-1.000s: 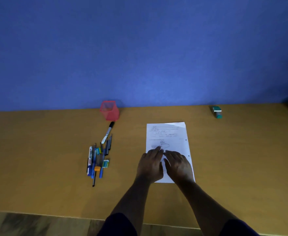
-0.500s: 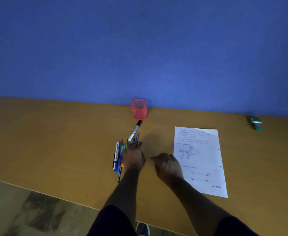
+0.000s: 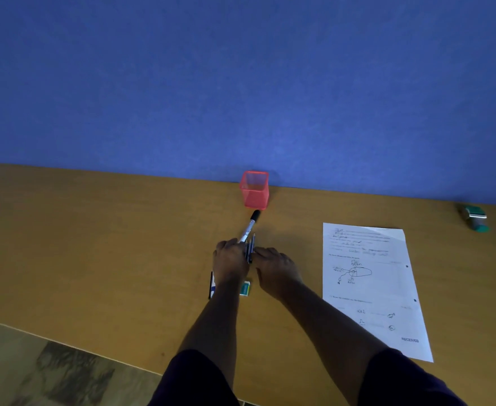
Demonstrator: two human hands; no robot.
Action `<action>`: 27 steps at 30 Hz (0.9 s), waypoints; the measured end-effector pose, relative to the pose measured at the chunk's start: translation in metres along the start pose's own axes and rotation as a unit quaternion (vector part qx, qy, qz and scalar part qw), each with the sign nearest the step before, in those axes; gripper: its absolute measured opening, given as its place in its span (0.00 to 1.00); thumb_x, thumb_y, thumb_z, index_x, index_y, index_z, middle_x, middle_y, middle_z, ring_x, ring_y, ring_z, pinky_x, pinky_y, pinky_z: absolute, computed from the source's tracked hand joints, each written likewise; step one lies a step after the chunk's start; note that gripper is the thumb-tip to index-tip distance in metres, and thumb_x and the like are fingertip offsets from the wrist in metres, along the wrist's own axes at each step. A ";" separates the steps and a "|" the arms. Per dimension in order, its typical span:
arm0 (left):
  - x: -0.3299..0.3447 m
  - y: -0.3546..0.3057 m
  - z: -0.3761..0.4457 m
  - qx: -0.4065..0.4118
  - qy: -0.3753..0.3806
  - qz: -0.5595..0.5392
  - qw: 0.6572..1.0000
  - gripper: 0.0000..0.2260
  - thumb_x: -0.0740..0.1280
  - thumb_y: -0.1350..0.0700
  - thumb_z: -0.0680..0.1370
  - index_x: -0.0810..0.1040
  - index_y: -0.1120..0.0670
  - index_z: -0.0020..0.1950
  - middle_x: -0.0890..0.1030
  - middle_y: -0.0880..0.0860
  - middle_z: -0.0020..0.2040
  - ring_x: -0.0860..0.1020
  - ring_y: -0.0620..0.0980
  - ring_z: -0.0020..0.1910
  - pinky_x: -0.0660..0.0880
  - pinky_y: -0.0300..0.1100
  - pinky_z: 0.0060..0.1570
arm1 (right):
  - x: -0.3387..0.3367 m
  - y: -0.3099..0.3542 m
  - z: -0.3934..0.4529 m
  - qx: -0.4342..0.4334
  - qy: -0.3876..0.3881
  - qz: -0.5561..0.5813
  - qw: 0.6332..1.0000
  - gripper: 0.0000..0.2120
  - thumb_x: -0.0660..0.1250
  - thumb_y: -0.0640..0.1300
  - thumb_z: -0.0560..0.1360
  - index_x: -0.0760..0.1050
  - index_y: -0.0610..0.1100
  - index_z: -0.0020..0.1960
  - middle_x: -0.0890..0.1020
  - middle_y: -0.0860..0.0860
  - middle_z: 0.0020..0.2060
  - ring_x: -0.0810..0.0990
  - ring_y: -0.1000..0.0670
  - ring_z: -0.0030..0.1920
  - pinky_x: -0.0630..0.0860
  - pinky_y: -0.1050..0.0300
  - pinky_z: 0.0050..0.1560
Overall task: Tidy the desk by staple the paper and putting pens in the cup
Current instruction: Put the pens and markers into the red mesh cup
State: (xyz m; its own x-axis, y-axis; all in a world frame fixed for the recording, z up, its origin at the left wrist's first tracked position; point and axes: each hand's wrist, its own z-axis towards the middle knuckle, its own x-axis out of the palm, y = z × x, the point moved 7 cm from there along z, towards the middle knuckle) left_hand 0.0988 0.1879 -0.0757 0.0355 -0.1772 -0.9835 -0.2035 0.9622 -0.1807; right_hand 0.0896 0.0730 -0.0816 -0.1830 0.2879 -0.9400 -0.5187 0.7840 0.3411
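A pile of pens (image 3: 250, 248) lies on the wooden desk (image 3: 94, 244), in front of a red mesh cup (image 3: 255, 189) that stands by the wall. A white marker with a black cap (image 3: 251, 223) sticks out of the pile toward the cup. My left hand (image 3: 230, 260) lies over the left side of the pile, fingers curled on the pens. My right hand (image 3: 276, 268) closes on the same pens from the right. Pen ends (image 3: 211, 286) show under my left wrist. The written paper (image 3: 369, 291) lies to the right, the teal stapler (image 3: 475, 218) at the far right.
A small teal and white eraser-like block (image 3: 245, 288) lies between my wrists. The blue wall runs right behind the cup. The desk's front edge crosses the lower left, with tiled floor (image 3: 50, 370) below it.
Both hands left the paper and moved left to the pens. My left hand reached the pile first; now my right hand has joined it there. The view has turned left.
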 end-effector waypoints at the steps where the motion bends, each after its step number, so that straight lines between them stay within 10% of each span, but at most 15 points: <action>1: 0.001 0.001 0.004 -0.004 0.000 -0.004 1.000 0.10 0.62 0.55 0.80 0.82 0.55 0.47 0.83 0.52 0.47 0.79 0.55 0.52 0.73 0.45 0.49 | 0.004 0.000 0.006 0.003 0.020 -0.001 1.000 0.25 0.64 0.38 0.74 0.70 0.49 0.69 0.72 0.54 0.68 0.74 0.45 0.63 0.76 0.49 0.58; 6: 0.006 0.012 0.014 -0.044 -0.005 -0.043 0.998 0.12 0.63 0.52 0.81 0.83 0.58 0.51 0.80 0.57 0.51 0.76 0.57 0.54 0.73 0.49 0.50 | 0.026 -0.004 0.020 0.010 0.097 -0.042 0.994 0.31 0.64 0.38 0.74 0.63 0.49 0.75 0.67 0.53 0.73 0.72 0.44 0.66 0.75 0.46 0.61; 19: 0.018 0.008 0.016 -0.081 0.038 -0.025 0.996 0.22 0.59 0.41 0.82 0.84 0.56 0.53 0.84 0.56 0.50 0.80 0.57 0.52 0.75 0.48 0.51 | 0.020 -0.015 0.024 0.012 -0.007 0.004 1.000 0.10 0.62 0.45 0.78 0.77 0.46 0.58 0.80 0.48 0.52 0.79 0.46 0.53 0.78 0.52 0.48; 27: 0.019 0.004 0.022 -0.099 0.039 -0.055 0.993 0.24 0.60 0.39 0.80 0.81 0.59 0.55 0.83 0.57 0.51 0.80 0.57 0.53 0.75 0.48 0.50 | 0.014 -0.036 0.034 0.167 -0.033 0.058 0.984 0.14 0.59 0.50 0.81 0.77 0.41 0.55 0.79 0.44 0.50 0.82 0.44 0.49 0.78 0.52 0.45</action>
State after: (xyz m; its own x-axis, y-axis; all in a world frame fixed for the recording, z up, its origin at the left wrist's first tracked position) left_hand 0.1200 0.1928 -0.0950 -0.0060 -0.3020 -0.9533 -0.3904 0.8783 -0.2758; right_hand 0.1341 0.0677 -0.1068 -0.1648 0.4118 -0.8963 -0.1915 0.8780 0.4386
